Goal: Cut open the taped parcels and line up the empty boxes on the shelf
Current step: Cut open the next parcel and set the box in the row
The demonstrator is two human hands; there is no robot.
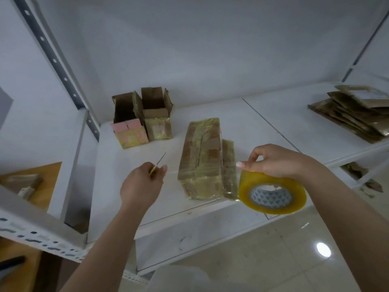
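The left hand is closed around a thin yellow cutter, with its narrow blade pointing up and away, above the white shelf. The right hand pinches the upper edge of a yellow tape roll between thumb and fingers; the roll hangs over the front edge of the shelf. Between the two hands lies a taped parcel, long and flat, wrapped in glossy tape. A thinner taped piece lies against its side, just beside the right hand, and a clear strip of tape seems to run from the roll to it.

Beyond the left hand, near the back corner of the shelf, two open boxes stand upright and touching each other, flaps raised. Far to the right of the right hand, a pile of flattened cardboard rests on the shelf.
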